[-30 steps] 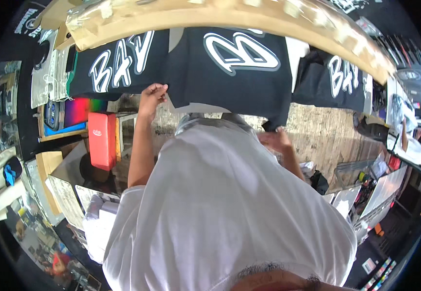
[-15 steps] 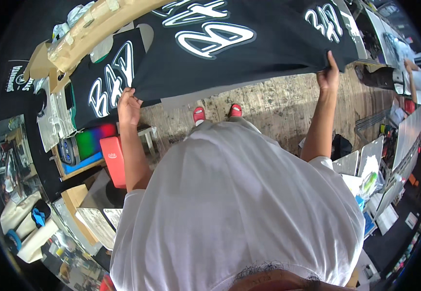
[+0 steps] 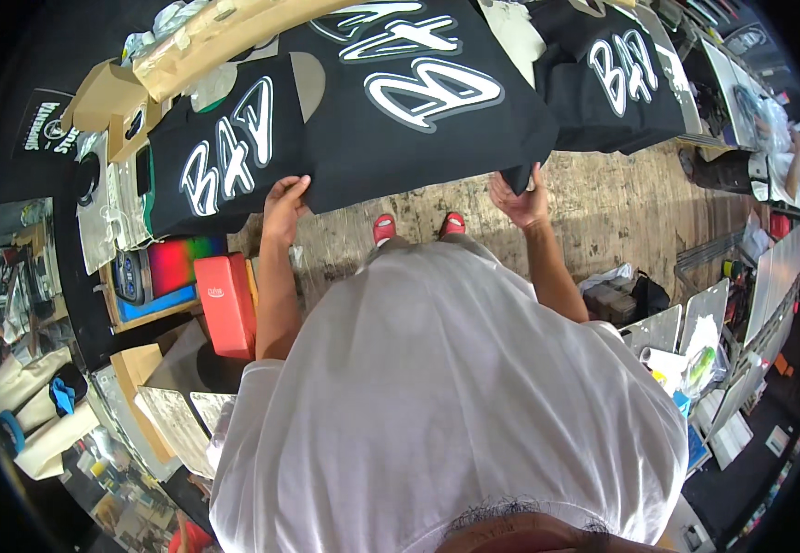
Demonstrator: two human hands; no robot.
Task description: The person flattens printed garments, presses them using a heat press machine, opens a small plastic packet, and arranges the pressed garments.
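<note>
A black T-shirt point(image 3: 437, 152) with large white, grey-outlined lettering lies on a long bench in front of me. My left hand point(image 3: 284, 208) has its fingers closed on the near left edge of this shirt. At the near right corner, a dark flap of cloth hangs down into my right hand point(image 3: 521, 201), whose thumb and fingers are curled about it. Another black garment point(image 3: 220, 166) with similar lettering lies to the left, and a third black garment point(image 3: 616, 111) lies to the right.
A long cardboard tube point(image 3: 225, 41) lies across the far left. A red box point(image 3: 225, 304) stands below my left forearm. My feet in red sandals point(image 3: 384, 228) stand on the worn wooden floor point(image 3: 593, 212). Another person point(image 3: 792, 170) is at the far right.
My right hand has moved left from the right-hand garment area to the middle shirt's near right corner. A pale surface now shows between the middle and right garments. My left hand shifted slightly right.
</note>
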